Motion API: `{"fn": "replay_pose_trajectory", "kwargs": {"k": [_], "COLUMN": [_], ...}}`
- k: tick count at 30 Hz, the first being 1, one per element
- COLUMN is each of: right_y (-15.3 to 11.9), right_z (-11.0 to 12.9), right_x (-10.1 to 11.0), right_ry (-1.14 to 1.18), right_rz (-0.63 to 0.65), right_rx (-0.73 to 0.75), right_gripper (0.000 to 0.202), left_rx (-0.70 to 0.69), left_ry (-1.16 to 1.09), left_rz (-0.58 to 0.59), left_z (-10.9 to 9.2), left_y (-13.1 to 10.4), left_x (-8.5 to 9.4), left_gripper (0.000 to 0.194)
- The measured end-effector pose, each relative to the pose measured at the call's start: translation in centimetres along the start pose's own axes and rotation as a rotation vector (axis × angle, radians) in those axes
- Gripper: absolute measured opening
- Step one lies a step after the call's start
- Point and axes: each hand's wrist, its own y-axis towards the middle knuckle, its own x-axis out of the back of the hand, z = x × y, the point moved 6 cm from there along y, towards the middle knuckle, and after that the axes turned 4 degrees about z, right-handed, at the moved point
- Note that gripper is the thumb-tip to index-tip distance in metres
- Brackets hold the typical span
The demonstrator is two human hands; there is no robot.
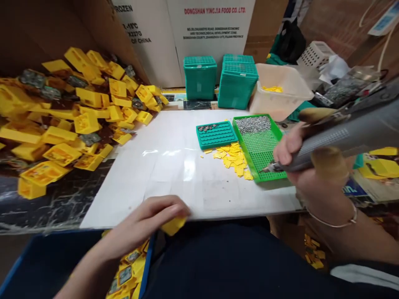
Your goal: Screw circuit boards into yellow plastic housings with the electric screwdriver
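My left hand [162, 209], at the front edge of the white work surface, is closed around a yellow plastic housing [173, 225], mostly hidden under the fingers. My right hand [301, 158] grips a grey electric screwdriver [333, 143], smeared by motion, its bit pointing left over the near end of a green perforated tray [258, 179]. Small silver screws [253, 124] lie heaped at that tray's far end. Beside it, a teal ridged tray [216, 136] carries several small dark round pieces [207, 128], and small flat yellow pieces [233, 160] are scattered in front.
Many yellow housings [87, 120] are piled at the left, some with grey parts. More lie in a blue bin [148, 265] below the table edge. Teal tray stacks [200, 77] and a translucent tub [280, 99] stand at the back, before a white carton [212, 50].
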Motion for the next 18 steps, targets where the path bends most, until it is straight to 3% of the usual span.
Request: {"fn": "replay_pose_trajectory", "kwargs": {"k": [2,4,7,8,13,18], "right_y": [0.4,0.7,1.1,1.2,0.9,0.1], "right_z": [-1.0,-2.0,-2.7,-2.7,-2.7,-3.0], "right_x": [1.0,1.6,2.0,2.1,1.9,2.7], "right_ry": [0.152,0.159,0.099,0.082,0.033,0.027], "right_rz": [-0.088,-0.149,-0.220,-0.229,-0.201,-0.248], "right_rx": [-0.024,-0.036,-0.013,-0.015,-0.066,-0.060], "right_gripper": [0.030,0.026,0.020,0.022,0.025,0.028], "left_rx": [-0.026,-0.059,-0.100,-0.107,-0.079,-0.019], "left_ry": [0.170,0.312,0.456,0.472,0.554,0.634], "left_rz": [-0.117,-0.306,-0.668,-0.733,-0.932,-0.975], "left_z": [0.0,-0.3,-1.3,-1.7,-3.4,-3.4], "left_y": [-2.5,-2.6,1.0,2.8,10.0,12.1], "left_x": [3.7,7.4,12.3,13.6,19.1,20.9], "left_gripper": [0.028,0.025,0.019,0.018,0.025,0.023]}}
